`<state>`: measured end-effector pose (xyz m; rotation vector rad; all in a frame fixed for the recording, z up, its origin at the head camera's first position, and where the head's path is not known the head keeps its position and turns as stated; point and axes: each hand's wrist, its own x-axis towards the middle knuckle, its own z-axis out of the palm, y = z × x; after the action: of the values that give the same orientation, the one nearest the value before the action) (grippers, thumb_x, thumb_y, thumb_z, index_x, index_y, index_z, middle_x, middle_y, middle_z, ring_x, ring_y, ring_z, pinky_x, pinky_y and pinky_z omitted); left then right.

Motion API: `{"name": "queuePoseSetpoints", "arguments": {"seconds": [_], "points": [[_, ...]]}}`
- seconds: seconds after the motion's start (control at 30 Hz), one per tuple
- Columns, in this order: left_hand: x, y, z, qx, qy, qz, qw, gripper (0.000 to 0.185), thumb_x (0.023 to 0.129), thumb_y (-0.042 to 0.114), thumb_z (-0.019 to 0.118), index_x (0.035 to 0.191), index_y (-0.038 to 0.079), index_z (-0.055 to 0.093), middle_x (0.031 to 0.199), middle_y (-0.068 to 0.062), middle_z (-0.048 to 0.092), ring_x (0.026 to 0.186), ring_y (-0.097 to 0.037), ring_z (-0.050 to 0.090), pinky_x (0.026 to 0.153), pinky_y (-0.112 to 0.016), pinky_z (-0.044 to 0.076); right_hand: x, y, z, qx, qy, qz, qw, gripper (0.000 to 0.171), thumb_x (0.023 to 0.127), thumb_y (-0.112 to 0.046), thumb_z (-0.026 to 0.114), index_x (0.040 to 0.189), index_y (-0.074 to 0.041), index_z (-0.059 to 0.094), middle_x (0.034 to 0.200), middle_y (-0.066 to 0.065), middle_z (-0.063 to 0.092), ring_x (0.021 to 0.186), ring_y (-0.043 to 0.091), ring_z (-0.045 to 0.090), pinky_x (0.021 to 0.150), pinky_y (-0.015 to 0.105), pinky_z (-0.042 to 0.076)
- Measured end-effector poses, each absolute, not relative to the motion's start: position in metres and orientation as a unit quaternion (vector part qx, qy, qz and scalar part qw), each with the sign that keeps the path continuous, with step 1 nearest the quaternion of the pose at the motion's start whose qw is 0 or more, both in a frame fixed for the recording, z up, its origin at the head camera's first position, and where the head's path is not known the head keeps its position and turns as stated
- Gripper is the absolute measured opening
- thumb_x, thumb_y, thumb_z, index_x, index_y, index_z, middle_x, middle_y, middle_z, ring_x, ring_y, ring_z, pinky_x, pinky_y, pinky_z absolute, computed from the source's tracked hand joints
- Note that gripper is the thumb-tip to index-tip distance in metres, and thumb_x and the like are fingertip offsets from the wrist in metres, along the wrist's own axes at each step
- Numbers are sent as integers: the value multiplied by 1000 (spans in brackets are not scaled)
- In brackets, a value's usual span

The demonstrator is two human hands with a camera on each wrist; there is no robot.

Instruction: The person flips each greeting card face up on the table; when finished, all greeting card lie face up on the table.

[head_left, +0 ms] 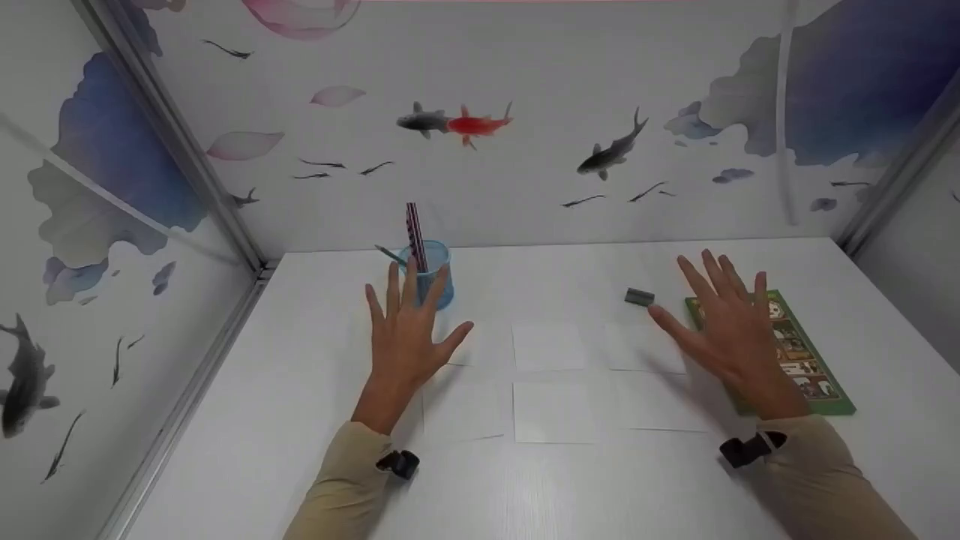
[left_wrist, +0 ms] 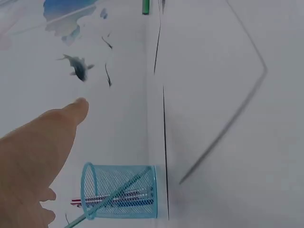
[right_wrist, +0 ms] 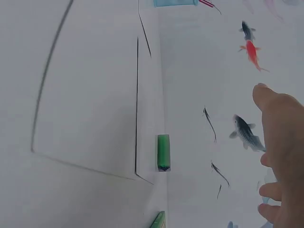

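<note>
My left hand [head_left: 405,345] hovers over the left part of the table with fingers spread and holds nothing. Its fingertips overlap a light blue mesh pen cup [head_left: 437,256] in the head view. The cup holds striped sticks [head_left: 415,232] and a green pencil [head_left: 390,255]. Over on the right, my right hand [head_left: 731,337] is likewise spread, with nothing in its grasp. It partly covers a flat green-edged board [head_left: 814,367] with small pictures on it. Near its thumb lies a small green block [right_wrist: 163,151], dark at one end. Between the hands, several white square sheets [head_left: 553,412] lie in two rows.
The white table [head_left: 300,450] meets a back wall [head_left: 525,195] printed with fish and petals. Side panels with metal frame posts [head_left: 187,150] stand at left and right. The pen cup is near the table's back edge.
</note>
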<state>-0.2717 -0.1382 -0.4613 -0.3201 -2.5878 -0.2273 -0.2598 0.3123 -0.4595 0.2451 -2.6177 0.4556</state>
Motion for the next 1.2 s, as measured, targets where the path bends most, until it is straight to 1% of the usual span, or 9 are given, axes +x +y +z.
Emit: {"name": "queuePoseSetpoints", "arguments": {"seconds": [0.07, 0.17, 0.33, 0.5, 0.7, 0.83, 1.0, 1.1, 1.2], "points": [[-268, -129, -459, -144, -943, -104, 281, 83, 99, 60, 71, 168, 24, 41, 174, -23, 37, 163, -46, 32, 128, -75, 24, -256, 313, -459, 97, -946, 178, 251, 87, 97, -60, 71, 168, -21, 41, 173, 23, 37, 162, 47, 32, 133, 73, 6], [-262, -114, -454, -183, -928, -129, 299, 72, 101, 47, 75, 162, 18, 51, 168, -21, 47, 157, -42, 44, 127, -68, 34, -249, 312, -458, 113, -934, 200, 273, 79, 97, -50, 76, 163, -18, 49, 168, 21, 47, 155, 46, 42, 129, 72, 23], [-248, -85, -447, -234, -923, -154, 263, 53, 104, 39, 73, 150, 13, 63, 157, -13, 61, 148, -32, 57, 125, -54, 44, -235, 309, -461, 143, -932, 214, 255, 67, 98, -39, 79, 157, -16, 57, 160, 18, 57, 146, 45, 55, 114, 72, 44], [-233, -47, -450, -299, -920, -154, 200, 46, 106, 39, 69, 146, 16, 67, 150, -6, 68, 143, -24, 61, 123, -45, 48, -226, 306, -470, 174, -941, 222, 186, 47, 100, -31, 79, 142, -14, 69, 149, 15, 66, 139, 42, 60, 109, 70, 49], [-216, 6, -463, -398, -902, -104, 131, 39, 108, 41, 66, 142, 21, 70, 144, 1, 71, 140, -17, 63, 121, -36, 49, -225, 305, -482, 204, -944, 223, 129, 21, 95, -21, 85, 115, -16, 80, 118, 5, 73, 115, 29, 67, 96, 55, 59], [-210, 34, -469, -447, -891, -49, 70, 43, 110, 47, 61, 146, 27, 68, 156, 3, 63, 147, -16, 56, 122, -33, 47, -226, 306, -486, 211, -945, 231, 97, 24, 92, -19, 88, 114, -20, 78, 109, 0, 71, 106, 21, 63, 89, 45, 56], [-206, 43, -475, -469, -883, -14, 0, 51, 111, 50, 57, 155, 24, 60, 171, -3, 46, 158, -21, 45, 127, -34, 41, -226, 306, -486, 219, -944, 240, 61, 29, 91, -21, 89, 116, -24, 76, 108, -4, 70, 104, 17, 62, 89, 40, 51], [-203, 40, -476, -469, -883, -22, -18, 51, 111, 48, 56, 156, 23, 59, 170, -5, 47, 159, -22, 44, 130, -33, 37, -225, 306, -485, 221, -943, 245, 39, 28, 91, -25, 90, 116, -25, 76, 107, -6, 69, 103, 15, 63, 89, 39, 51], [-202, 40, -476, -466, -884, -35, -26, 49, 112, 48, 56, 155, 24, 59, 170, -4, 48, 159, -21, 43, 131, -34, 35, -223, 308, -482, 222, -945, 240, 12, 34, 88, -38, 92, 116, -26, 76, 109, -8, 68, 104, 14, 62, 90, 39, 53]]}}
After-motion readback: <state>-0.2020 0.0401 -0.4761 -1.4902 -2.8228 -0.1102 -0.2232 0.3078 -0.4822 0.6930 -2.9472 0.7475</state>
